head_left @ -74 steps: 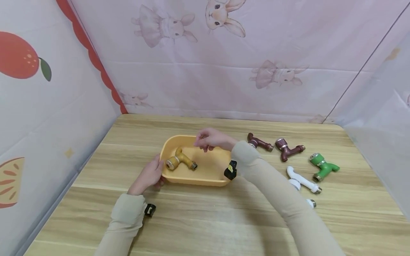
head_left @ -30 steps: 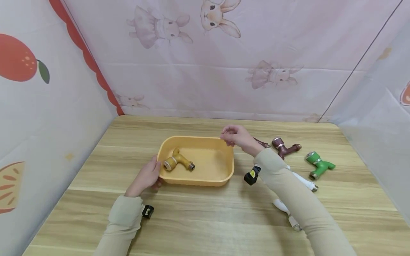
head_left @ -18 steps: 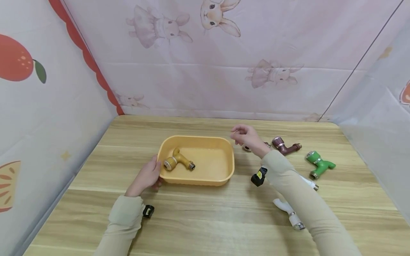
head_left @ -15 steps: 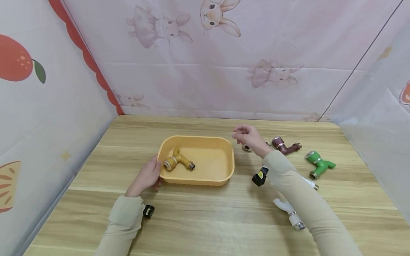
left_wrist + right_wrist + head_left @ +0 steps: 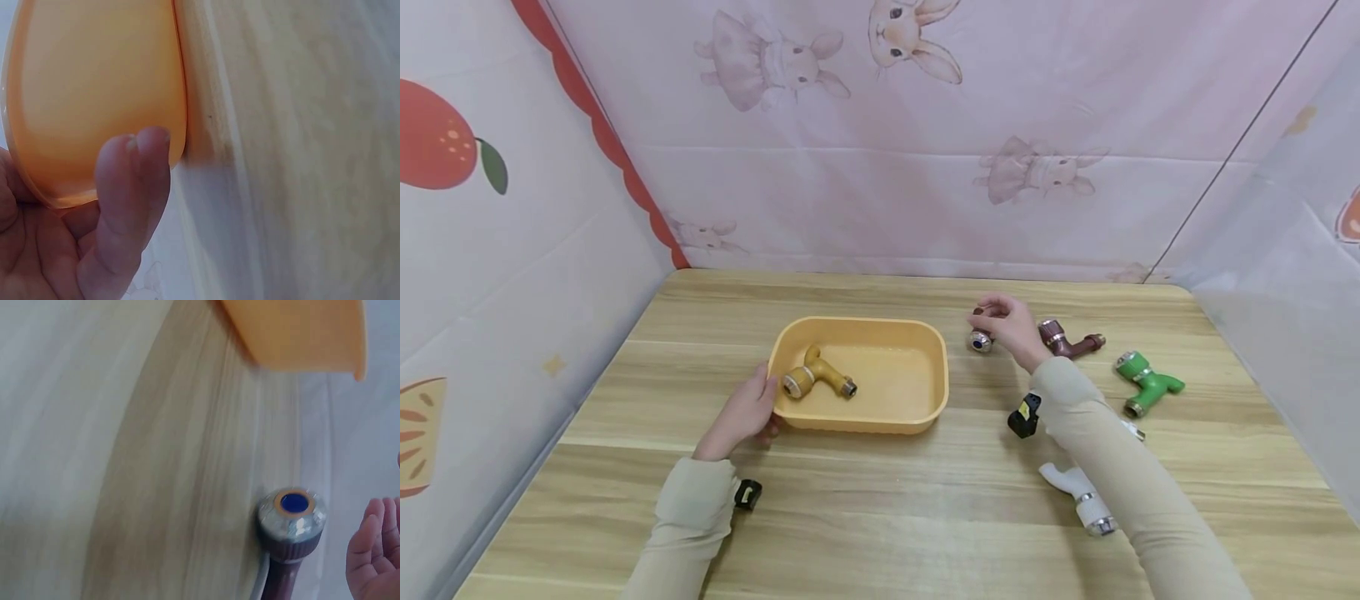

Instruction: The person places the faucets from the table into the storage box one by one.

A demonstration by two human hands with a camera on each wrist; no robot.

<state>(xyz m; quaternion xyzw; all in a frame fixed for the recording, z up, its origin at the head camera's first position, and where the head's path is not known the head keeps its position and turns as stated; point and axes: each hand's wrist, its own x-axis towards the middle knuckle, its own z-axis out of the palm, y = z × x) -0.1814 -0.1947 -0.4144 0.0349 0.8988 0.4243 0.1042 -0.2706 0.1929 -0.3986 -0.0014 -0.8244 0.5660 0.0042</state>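
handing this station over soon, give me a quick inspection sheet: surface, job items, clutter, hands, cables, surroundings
Surface: wood-grain table.
Job items: yellow tray with a yellow tap lying inside; right of it, a near maroon tap, a second maroon tap, a green tap, a white tap and a white piece mostly hidden by the right sleeve.
Clutter: nothing seen.
Hands: left hand grips the tray's left end; right hand is at the near maroon tap, apparently not gripping it.
Cables: nothing seen.
Surroundings: rabbit-print backdrop behind, fruit-print sheet at left.
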